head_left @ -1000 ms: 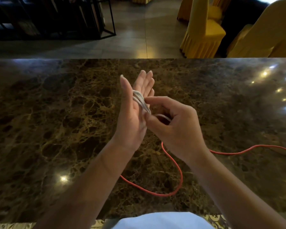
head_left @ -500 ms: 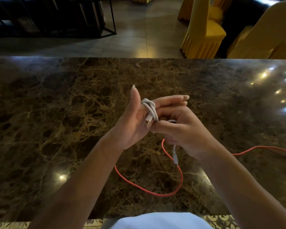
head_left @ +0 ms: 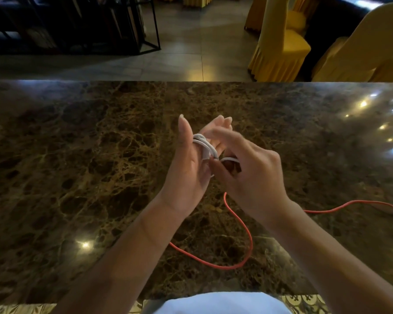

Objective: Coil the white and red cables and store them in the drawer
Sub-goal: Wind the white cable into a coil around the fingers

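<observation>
Wrapping the white cable round your left hand looks nearly done; that hand's fingers are straight and spread as a spool, above the middle of the tabletop. Your right hand pinches the loose tail just right of the loops. It's thin, light and floppy, so I'd guess it springs loose unless you grab across all the loops. The red cable lies slack, near and right.
</observation>
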